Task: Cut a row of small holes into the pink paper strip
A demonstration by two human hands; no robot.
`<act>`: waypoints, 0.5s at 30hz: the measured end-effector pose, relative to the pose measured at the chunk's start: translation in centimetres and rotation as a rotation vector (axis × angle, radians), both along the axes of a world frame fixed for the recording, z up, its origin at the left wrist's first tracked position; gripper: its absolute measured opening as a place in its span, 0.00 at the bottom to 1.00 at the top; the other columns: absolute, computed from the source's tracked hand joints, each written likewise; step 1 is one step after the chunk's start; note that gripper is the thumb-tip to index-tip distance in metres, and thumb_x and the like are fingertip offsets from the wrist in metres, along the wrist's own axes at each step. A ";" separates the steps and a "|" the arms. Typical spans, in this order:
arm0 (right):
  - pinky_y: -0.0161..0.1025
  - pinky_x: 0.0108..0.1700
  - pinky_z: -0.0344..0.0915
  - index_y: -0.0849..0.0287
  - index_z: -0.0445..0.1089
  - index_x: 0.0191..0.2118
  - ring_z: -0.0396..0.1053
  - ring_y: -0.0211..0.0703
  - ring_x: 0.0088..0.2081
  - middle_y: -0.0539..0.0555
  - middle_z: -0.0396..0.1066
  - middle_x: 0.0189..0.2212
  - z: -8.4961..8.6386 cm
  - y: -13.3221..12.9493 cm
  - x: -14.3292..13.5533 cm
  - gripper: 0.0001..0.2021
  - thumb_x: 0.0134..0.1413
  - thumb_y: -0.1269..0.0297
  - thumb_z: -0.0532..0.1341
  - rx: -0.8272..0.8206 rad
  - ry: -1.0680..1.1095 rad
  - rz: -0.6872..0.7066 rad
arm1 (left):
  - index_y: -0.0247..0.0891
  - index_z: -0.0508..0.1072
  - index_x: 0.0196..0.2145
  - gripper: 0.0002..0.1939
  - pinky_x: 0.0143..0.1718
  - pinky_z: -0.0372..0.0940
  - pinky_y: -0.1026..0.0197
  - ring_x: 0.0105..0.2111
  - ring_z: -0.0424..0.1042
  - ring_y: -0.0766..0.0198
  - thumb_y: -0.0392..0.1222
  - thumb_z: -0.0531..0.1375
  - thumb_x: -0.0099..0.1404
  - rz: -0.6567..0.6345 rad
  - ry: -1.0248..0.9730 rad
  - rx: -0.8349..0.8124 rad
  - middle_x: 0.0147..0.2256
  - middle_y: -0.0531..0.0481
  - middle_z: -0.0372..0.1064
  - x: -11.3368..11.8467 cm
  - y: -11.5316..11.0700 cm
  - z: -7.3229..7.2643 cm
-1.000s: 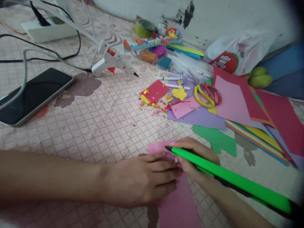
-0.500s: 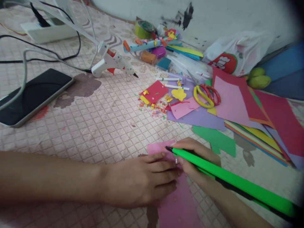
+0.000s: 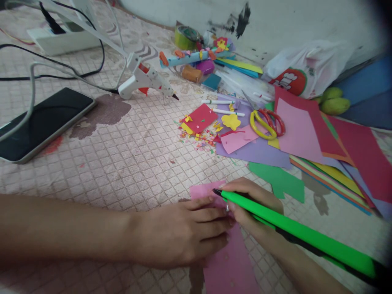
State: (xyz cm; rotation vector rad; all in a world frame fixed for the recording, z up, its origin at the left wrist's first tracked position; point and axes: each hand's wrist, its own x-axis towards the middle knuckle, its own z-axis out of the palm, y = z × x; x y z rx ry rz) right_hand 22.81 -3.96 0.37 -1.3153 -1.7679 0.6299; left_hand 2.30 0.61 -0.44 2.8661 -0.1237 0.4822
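Note:
A strip of pink paper (image 3: pixel 231 265) lies on the patterned tablecloth at the lower middle. My left hand (image 3: pixel 186 230) rests flat across it, fingers stretched out and slightly apart. Pinched in my right hand (image 3: pixel 249 200) is a green pen (image 3: pixel 294 224) with a black tip. The pen tip points left and is over the upper end of the pink strip; whether it touches the paper I cannot tell. A ring shows between the hands. The right hand's lower fingers are partly hidden behind the pen.
Scissors (image 3: pixel 263 124) with red and yellow handles lie on coloured paper sheets (image 3: pixel 298 130) at right. Paper scraps (image 3: pixel 200 139) are scattered left of them. A white glue gun (image 3: pixel 143 79), a phone (image 3: pixel 45 122) with a cable, and a power strip (image 3: pixel 64 41) occupy the left.

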 end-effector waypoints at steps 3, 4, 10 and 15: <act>0.39 0.35 0.72 0.52 0.72 0.39 0.75 0.42 0.35 0.50 0.76 0.33 0.1 0.0 -0.1 0.12 0.53 0.76 0.57 -0.004 -0.012 0.009 | 0.30 0.68 0.56 0.18 0.64 0.55 0.52 0.60 0.61 0.55 0.38 0.49 0.73 0.009 -0.003 0.007 0.59 0.43 0.64 0.0 -0.1 0.1; 0.39 0.35 0.72 0.52 0.72 0.39 0.75 0.42 0.35 0.50 0.77 0.34 0.2 0.0 -0.1 0.12 0.53 0.76 0.57 -0.011 -0.016 0.008 | 0.30 0.68 0.56 0.18 0.64 0.54 0.52 0.60 0.61 0.56 0.38 0.48 0.73 0.013 0.004 0.008 0.59 0.43 0.64 0.0 -0.1 0.1; 0.36 0.33 0.71 0.51 0.72 0.38 0.74 0.40 0.33 0.48 0.76 0.32 0.7 -0.1 0.0 0.12 0.52 0.76 0.58 -0.041 0.022 -0.073 | 0.32 0.67 0.57 0.19 0.64 0.54 0.53 0.61 0.59 0.56 0.39 0.47 0.74 0.008 0.057 0.016 0.61 0.44 0.60 -0.1 0.0 0.3; 0.34 0.24 0.67 0.51 0.73 0.40 0.69 0.35 0.24 0.48 0.73 0.33 1.0 -0.8 0.9 0.11 0.53 0.73 0.60 -0.061 0.191 -0.212 | 0.33 0.66 0.58 0.20 0.62 0.56 0.53 0.61 0.60 0.56 0.42 0.47 0.74 0.066 0.069 0.038 0.62 0.44 0.59 0.1 -0.7 0.3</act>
